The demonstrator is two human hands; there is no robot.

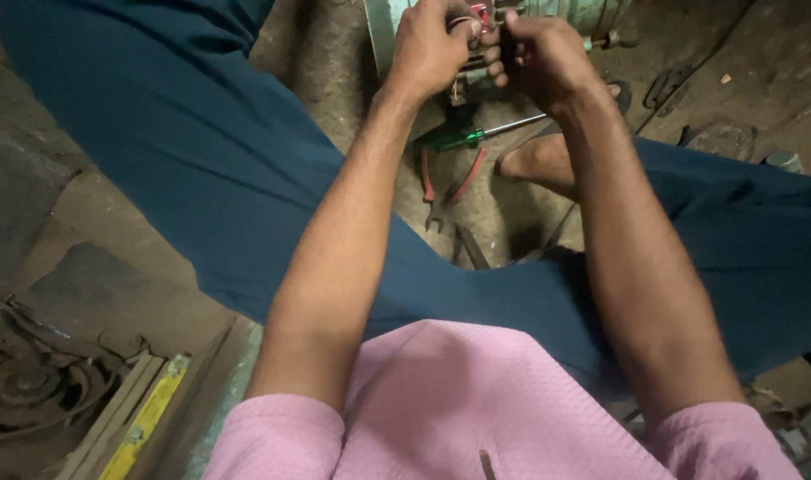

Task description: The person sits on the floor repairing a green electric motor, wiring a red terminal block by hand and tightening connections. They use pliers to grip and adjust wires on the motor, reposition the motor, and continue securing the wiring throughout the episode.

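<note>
Left hand: I am curling my left hand (428,44) at the top of the view, its grip closing around a small red and metal part (473,18) at the front of the machine.
Right hand: I am bringing my right hand (543,58) in against the left, fingers bent, grip narrow and pinching at the same spot; what exactly lies between these fingers I cannot tell.
Part in hand: it is sitting between my two hands, mostly hidden by my fingers, right up against the pale green machine body (383,31).
Screwdriver: a green-handled screwdriver (463,138) is lying on the floor just below my hands, its metal shaft pointing up and to the right.
Pliers: red-handled pliers (445,182) are lying on the floor just below the screwdriver, handles spread apart.
Legs: I am sitting with my knees apart in dark blue trousers (201,151), and both forearms are reaching out between them.
Foot: my bare foot (539,164) is resting on the floor beside the tools.
Shirt: a pink shirt (441,400) is filling the bottom of the view.
Lower left: a dark rusty metal wheel (28,387) and a yellow strip (148,413) are lying by wooden boards.
</note>
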